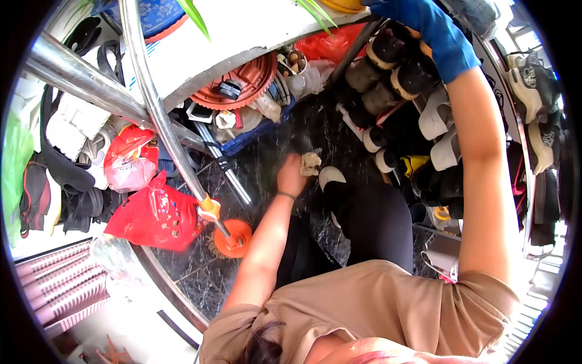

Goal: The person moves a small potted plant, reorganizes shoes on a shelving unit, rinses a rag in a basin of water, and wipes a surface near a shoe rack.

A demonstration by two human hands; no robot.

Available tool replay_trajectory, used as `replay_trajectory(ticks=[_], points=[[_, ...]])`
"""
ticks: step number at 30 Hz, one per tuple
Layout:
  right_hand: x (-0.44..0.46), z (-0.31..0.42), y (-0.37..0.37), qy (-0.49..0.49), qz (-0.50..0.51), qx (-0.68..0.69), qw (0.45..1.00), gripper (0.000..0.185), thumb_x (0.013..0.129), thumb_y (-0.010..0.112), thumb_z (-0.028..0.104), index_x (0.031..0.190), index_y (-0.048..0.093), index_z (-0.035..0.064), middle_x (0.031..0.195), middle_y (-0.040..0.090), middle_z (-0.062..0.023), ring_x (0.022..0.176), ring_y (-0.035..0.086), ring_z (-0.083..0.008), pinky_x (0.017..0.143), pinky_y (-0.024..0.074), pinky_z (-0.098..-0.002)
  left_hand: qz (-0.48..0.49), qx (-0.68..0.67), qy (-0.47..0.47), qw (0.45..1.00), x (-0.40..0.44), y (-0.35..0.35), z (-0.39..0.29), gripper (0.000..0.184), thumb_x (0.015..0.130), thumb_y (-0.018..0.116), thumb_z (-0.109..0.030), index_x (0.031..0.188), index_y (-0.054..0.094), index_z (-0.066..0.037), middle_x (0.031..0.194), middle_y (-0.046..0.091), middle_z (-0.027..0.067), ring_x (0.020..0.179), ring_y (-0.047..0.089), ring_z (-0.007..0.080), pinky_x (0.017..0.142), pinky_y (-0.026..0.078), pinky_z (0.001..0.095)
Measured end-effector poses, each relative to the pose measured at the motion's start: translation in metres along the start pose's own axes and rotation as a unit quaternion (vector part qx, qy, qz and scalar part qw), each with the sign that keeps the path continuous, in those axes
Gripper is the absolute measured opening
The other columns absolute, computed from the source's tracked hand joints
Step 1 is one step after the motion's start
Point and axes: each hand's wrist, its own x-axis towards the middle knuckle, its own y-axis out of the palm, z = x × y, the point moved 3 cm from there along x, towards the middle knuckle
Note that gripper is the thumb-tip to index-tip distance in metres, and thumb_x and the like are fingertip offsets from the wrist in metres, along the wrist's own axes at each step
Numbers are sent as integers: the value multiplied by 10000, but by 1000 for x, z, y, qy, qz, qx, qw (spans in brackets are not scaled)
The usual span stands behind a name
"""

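Note:
My left hand is low over the dark marbled floor, its fingers closed on a crumpled beige cloth. My right hand, in a blue rubber glove, is raised at the upper right, beside the white shelf top and above a rack of shoes. Its fingertips lie near the top edge of the view, and what they hold, if anything, cannot be made out.
A metal pole slants down to an orange disc on the floor. Red bags lie left of it. A reddish-brown round lid and a blue tray sit beneath the shelf top. Shoes line the far right.

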Motion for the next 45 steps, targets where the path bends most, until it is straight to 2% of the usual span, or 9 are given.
replay_trajectory(ticks=[8,11,14,19,27,29,30,36,45], points=[[-125,-182,102,282,-368,-39,885,303,927,575,343,1064,644,81,878,636,-32,735,591,-111,603,461,-260,10,0,-43,999,1,0,10,236,738,612,-27,972,577,-33,1043,581,158,902,584,407,744,486,459],[-140,-378,71,275,-262,-196,904,260,917,593,273,1073,629,69,912,635,-67,762,601,-173,649,485,-286,-5,-4,-47,999,-2,-4,9,258,739,625,-32,993,580,-37,1042,584,153,913,582,405,757,487,450],[-107,-426,51,1,-233,-669,706,246,950,515,232,1086,601,46,928,630,-102,811,593,-233,733,485,-328,-9,-12,-50,999,-3,-9,9,287,735,649,-43,1014,582,-39,1051,587,151,930,582,403,767,490,441],[-31,-422,16,247,-463,-304,795,256,944,436,141,1122,564,9,1041,613,-153,956,572,-298,864,446,-379,-10,12,-79,997,-5,-7,29,348,718,678,-50,1054,584,-41,1094,589,128,948,589,392,775,499,429],[-33,-455,30,285,-404,-333,803,297,940,396,110,1172,533,-14,1141,581,-190,1043,549,-326,931,419,-399,0,27,-99,995,5,-7,31,348,728,679,-66,1061,579,-45,1075,589,136,916,597,392,738,507,431],[-64,-517,44,290,-226,-600,711,326,924,398,77,1217,501,-22,1189,546,-211,1091,522,-349,956,407,-410,6,29,-90,995,5,-6,32,332,734,676,-69,1050,578,-43,1066,590,139,898,599,395,725,507,436],[-78,-547,54,260,-24,-799,542,368,908,400,43,1262,469,-30,1238,510,-233,1139,496,-372,982,394,-420,8,28,-89,996,6,-4,33,332,734,676,-69,1050,578,-43,1066,590,139,898,599,395,725,507,436],[-100,-528,93,266,-234,-507,786,513,858,495,39,1354,384,-35,1332,442,-262,1258,418,-394,1048,344,-433,4,31,-89,996,3,-1,39,324,736,670,-58,1048,579,-49,1059,591,132,896,601,392,726,504,435],[-44,-544,30,351,-361,-353,788,303,790,584,116,1074,643,30,1133,614,-242,1057,601,-367,886,493,-403,27,74,-138,987,0,-13,50,317,759,654,-100,1067,585,-76,1076,589,108,902,599,387,751,503,443]])
